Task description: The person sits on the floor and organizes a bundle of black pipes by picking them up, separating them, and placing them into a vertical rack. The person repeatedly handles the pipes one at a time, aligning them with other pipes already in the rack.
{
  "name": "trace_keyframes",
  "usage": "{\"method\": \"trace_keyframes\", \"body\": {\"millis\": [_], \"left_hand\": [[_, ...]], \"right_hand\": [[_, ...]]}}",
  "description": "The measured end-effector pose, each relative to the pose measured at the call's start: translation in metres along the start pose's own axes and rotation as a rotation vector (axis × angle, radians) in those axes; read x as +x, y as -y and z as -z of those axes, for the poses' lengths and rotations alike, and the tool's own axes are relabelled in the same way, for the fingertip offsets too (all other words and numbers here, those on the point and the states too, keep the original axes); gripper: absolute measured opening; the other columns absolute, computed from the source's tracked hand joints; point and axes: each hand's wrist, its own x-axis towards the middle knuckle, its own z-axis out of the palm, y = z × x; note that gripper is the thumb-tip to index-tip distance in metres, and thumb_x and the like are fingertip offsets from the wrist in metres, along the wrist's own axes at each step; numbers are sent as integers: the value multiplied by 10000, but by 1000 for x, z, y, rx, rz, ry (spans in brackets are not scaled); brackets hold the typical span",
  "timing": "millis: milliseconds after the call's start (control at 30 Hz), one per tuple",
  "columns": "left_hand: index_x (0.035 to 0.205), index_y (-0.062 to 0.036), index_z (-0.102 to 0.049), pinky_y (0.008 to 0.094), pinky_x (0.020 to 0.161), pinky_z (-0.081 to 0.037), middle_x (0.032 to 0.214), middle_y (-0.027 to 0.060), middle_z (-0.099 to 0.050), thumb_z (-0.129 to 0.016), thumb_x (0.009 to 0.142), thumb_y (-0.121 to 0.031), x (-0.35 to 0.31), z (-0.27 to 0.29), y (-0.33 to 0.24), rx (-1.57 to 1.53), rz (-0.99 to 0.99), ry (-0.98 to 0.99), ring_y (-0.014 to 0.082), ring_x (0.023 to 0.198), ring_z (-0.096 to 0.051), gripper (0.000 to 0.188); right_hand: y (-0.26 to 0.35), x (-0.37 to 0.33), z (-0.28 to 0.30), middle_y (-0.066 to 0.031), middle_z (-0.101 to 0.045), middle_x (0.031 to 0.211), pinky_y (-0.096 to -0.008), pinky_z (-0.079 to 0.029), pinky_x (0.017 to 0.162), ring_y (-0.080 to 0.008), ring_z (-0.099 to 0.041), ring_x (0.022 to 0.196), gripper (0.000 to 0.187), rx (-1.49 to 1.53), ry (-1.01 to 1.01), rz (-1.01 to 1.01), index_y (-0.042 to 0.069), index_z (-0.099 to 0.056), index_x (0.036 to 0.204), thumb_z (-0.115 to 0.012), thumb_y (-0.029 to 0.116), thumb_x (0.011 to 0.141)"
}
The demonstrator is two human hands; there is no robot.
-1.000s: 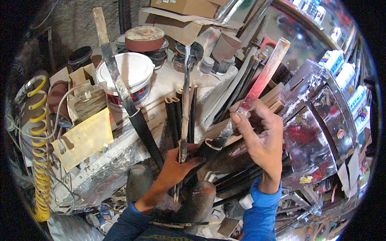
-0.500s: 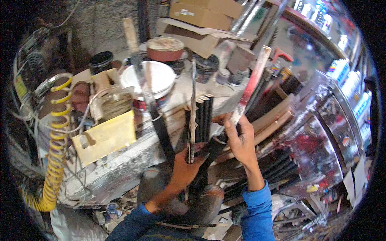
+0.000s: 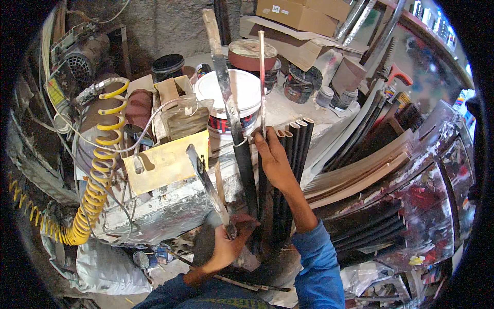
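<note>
My left hand [image 3: 227,250] is closed around the lower part of a paint-stained wooden stick [image 3: 208,183], which leans up and to the left. Higher up, my right hand [image 3: 275,162] grips a narrow stick [image 3: 262,82] with red and white paint on it, held upright. Its lower end runs down to a black tube below my fingers; whether it sits inside is hidden. Left of it, a wide stick [image 3: 222,67] rises from another black tube [image 3: 245,175]. Several black tubes [image 3: 296,159] with pale rims stand to the right of my right hand.
Behind stand a white bucket [image 3: 226,90], a red-brown round tin [image 3: 252,54], dark tubs and cardboard boxes [image 3: 303,15]. A yellow coiled hose [image 3: 90,206] hangs at left beside a yellow panel [image 3: 167,167]. At right are a red-handled saw [image 3: 399,75] and a paint-splattered cabinet [image 3: 427,195].
The red-and-white stick has swung from a rightward tilt to upright, moving left with my right hand. The stick in my left hand now leans left. The view has also shifted.
</note>
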Motion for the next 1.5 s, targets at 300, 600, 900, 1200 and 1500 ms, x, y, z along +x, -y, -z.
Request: {"method": "trace_keyframes", "body": {"millis": [300, 600, 900, 1200, 1500], "left_hand": [[1048, -21, -575, 256, 637, -458, 842, 51, -622, -532, 992, -253, 3, -8, 2, -244, 18, 1, 109, 699, -574, 242], [1024, -57, -483, 268, 568, -400, 860, 56, -531, -458, 984, -446, -12, 10, 44, -402, 101, 169, 127, 616, -488, 392], [1144, -24, -467, 369, 817, -487, 969, 99, -596, -728, 864, -238, -31, -3, 65, -24, 135, 201, 216, 887, -608, 439], [1106, 23, -470, 406, 819, -477, 955, 152, -603, -577, 905, -190, -34, -13, 67, 525, -58, 251, 242, 875, -601, 311], [1181, 45, -469, 410, 911, -449, 1132, 171, -594, -450, 985, -151, -22, -26, 61, 94, -200, 9, 286, 987, -594, 278]], "right_hand": [[-46, 29, -5, -90, -554, 1187, -319, -322, 1048, -175, -486, 1121, 622, 244, -127, 115, -6, -520, 1295, -210, 481, 1061], [21, -63, 4, -134, -575, 1240, -372, -405, 1013, -255, -547, 1154, 478, 57, -293, 238, -4, -500, 1321, -457, 360, 1014], [58, -161, -5, -161, -669, 925, -383, -519, 725, -336, -659, 812, 239, -213, 22, 22, 20, -661, 1065, -694, 161, 875], [59, -161, -11, -159, -612, 749, -410, -478, 579, -347, -620, 644, 156, -488, -311, 243, 18, -636, 874, -613, 164, 921], [56, -145, -21, -152, -551, 612, -425, -436, 463, -344, -561, 492, 182, -517, -475, 260, 30, -593, 787, -700, 155, 863]]}}
